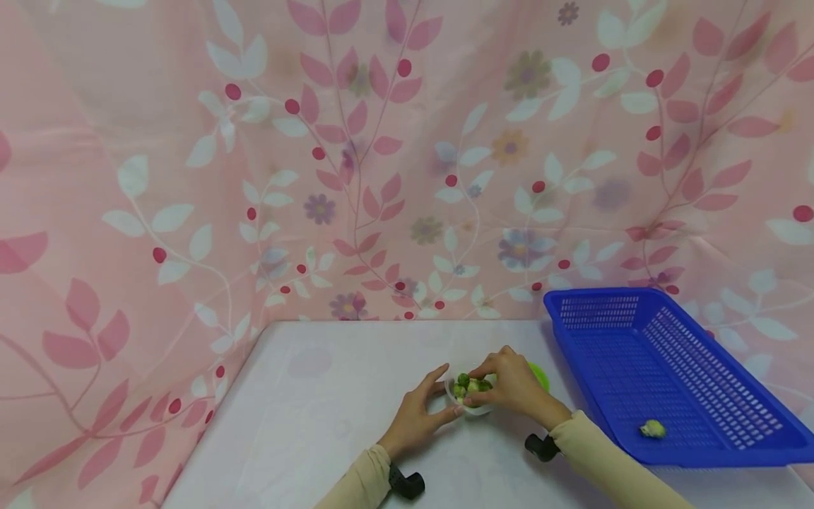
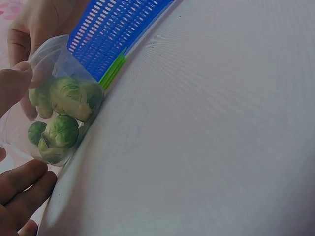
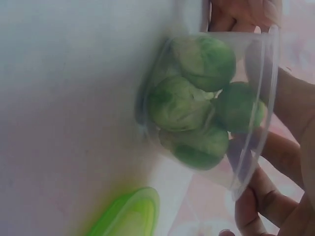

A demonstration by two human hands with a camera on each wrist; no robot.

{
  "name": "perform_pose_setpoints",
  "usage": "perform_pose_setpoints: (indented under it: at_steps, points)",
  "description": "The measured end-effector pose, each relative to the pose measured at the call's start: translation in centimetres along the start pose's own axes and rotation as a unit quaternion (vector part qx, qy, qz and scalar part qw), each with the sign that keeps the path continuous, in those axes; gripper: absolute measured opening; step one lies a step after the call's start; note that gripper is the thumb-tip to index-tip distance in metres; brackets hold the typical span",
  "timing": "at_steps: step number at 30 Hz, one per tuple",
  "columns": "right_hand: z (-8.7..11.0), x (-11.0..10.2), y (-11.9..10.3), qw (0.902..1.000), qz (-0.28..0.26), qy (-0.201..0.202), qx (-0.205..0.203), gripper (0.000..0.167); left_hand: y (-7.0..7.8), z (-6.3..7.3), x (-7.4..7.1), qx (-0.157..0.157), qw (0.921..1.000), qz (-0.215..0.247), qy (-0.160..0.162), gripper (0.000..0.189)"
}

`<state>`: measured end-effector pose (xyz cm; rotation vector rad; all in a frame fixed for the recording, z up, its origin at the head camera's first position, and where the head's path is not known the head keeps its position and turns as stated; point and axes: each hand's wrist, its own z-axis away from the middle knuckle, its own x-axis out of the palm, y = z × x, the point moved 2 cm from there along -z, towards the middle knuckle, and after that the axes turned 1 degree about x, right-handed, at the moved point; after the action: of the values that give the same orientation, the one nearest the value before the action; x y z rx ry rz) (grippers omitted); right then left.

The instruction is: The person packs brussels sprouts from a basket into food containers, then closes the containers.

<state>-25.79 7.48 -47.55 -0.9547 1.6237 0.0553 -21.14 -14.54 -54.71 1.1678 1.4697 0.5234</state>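
Observation:
A clear plastic tub (image 1: 478, 410) stands on the white table, holding several green Brussels sprouts (image 2: 64, 131). My left hand (image 1: 418, 411) holds it from the left, with the thumb at the near rim and the fingers round the far side. From the right, my right hand (image 1: 514, 382) reaches over the rim into the tub. In the right wrist view, its thumb and fingers are on either side of one Brussels sprout (image 3: 239, 107) and pinch it. Part of that grip is blurred behind the tub wall.
Just right of the tub is a bright green dish (image 1: 540, 375), partly hidden by my right hand. A large blue plastic basket (image 1: 661, 367) sits at the table's right side, with a single Brussels sprout (image 1: 653, 428) in its near end. A pink floral curtain (image 1: 407, 212) hangs behind the table (image 1: 305, 410).

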Motion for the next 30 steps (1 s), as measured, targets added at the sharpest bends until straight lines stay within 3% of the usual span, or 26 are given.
perform_pose_setpoints:
  at_steps: [16, 22, 30]
  points:
    - [0.1, -0.8, -0.4, 0.9973, -0.05, -0.021, -0.049, 0.021, -0.2, 0.0, -0.1, -0.002, 1.0, 0.005, -0.003, 0.083]
    - [0.0, -0.4, -0.5, 0.9967, -0.05, 0.0, -0.064, 0.015, 0.1, 0.1, -0.2, -0.002, 1.0, 0.006, -0.004, 0.082]
    - [-0.4, 0.5, -1.1, 0.9995, -0.022, 0.002, -0.025, 0.013, 0.1, 0.0, -0.2, -0.003, 1.0, 0.006, -0.006, 0.083]
